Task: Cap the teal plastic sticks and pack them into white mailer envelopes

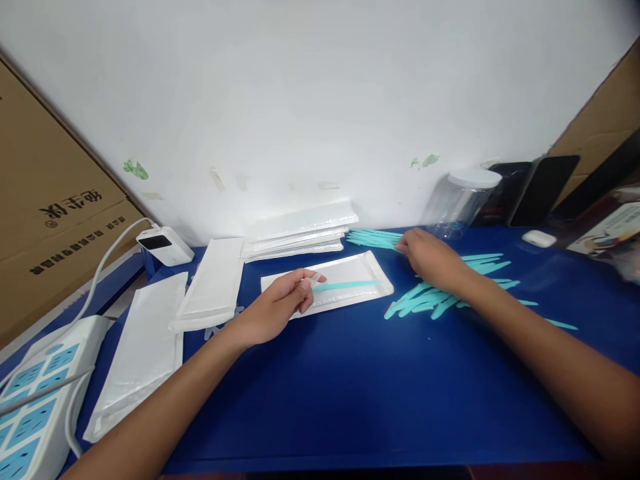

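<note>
My left hand (285, 300) is closed in a pinch on the end of a thin teal stick (353, 285), with a small clear piece of plastic between the fingers as well. The stick points right, above a white padded mailer (350, 270) on the table. My right hand (425, 253) reaches to the back, its fingers pinched at the right end of a neat pile of teal sticks (373, 238). Which sticks it grips is partly hidden. Loose teal sticks (425, 300) lie scattered beneath and beside the right forearm.
White padded mailers are stacked (300, 230) by the wall, and others (210, 280) lie at the left. A power strip (45, 393), a white device (165, 245), a clear jar (463, 203), dark phones (543, 190) and a white earbud case (539, 238) stand around the blue table (325, 407).
</note>
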Available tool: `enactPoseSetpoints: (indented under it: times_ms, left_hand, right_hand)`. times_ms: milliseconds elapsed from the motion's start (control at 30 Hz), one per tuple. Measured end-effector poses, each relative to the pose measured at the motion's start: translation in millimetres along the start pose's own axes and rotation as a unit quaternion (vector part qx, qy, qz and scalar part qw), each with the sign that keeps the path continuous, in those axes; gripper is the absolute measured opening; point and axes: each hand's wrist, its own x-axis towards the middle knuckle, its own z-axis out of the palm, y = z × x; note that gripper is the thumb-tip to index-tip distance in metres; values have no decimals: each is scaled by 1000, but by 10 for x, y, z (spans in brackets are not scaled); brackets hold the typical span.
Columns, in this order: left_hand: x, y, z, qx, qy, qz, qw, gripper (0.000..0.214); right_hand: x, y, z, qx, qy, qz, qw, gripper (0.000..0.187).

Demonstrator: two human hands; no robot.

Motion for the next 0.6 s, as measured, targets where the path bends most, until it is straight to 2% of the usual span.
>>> enactPoseSetpoints:
  times_ms: [67,133,267,433,600]
  left_hand:
    - [5,-14,-1,-13,-3,1,1000,44]
    - [13,-10,0,-12,11,-4,1000,40]
    - [30,46,-1,-12,64,-21,998,39]
    - [57,64,-17,-21,126,-39,991,40]
    - [72,24,-35,-105,126,-55,985,38]
  right_hand:
    - [-29,-75,-117,22,9,8,1000,24]
    - [-78,-194,-260,96,0,14,995,26]
    - [-166,-449,-497,290,-51,15,956,38]
    - [-162,-521,-564,373,-82,31,923,54]
    - [-169,-532,-584,433,-132,24,891,54]
